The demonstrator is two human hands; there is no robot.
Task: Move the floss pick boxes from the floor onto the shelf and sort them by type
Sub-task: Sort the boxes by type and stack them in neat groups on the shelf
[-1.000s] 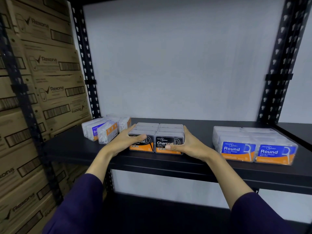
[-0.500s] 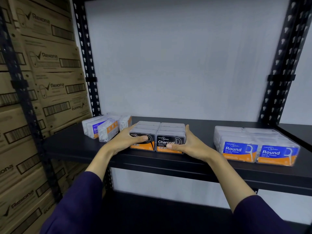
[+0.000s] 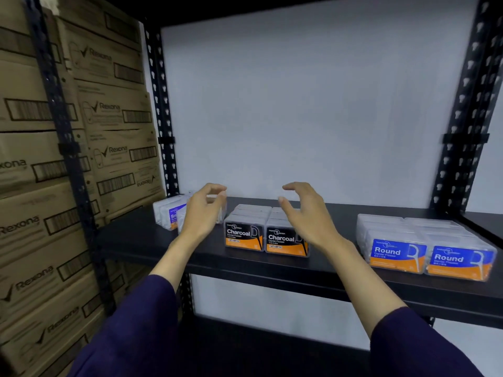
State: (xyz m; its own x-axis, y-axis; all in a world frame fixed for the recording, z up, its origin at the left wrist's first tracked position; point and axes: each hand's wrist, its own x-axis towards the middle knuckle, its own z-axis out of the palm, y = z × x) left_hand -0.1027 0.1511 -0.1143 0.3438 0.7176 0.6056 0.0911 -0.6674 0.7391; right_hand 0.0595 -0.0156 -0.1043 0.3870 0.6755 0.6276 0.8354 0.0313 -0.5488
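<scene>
Left hand (image 3: 202, 213) covers much of the clear floss pick boxes with purple labels (image 3: 170, 216) at the shelf's left end; only "Sm" of the label is readable. Right hand (image 3: 307, 213) hides the right edge of the clear boxes with black-and-orange "Charcoal" labels (image 3: 245, 235). These sit as two front boxes side by side, touching, rows behind, near the front lip of the black metal shelf (image 3: 136, 240). Clear boxes with blue-and-orange "Round" labels (image 3: 424, 254) stand well apart to the right. Both hands hover above the boxes, fingers loosely curled, holding nothing. Bare shelf lies between the groups. Brown cardboard cartons (image 3: 81, 159) are stacked left.
</scene>
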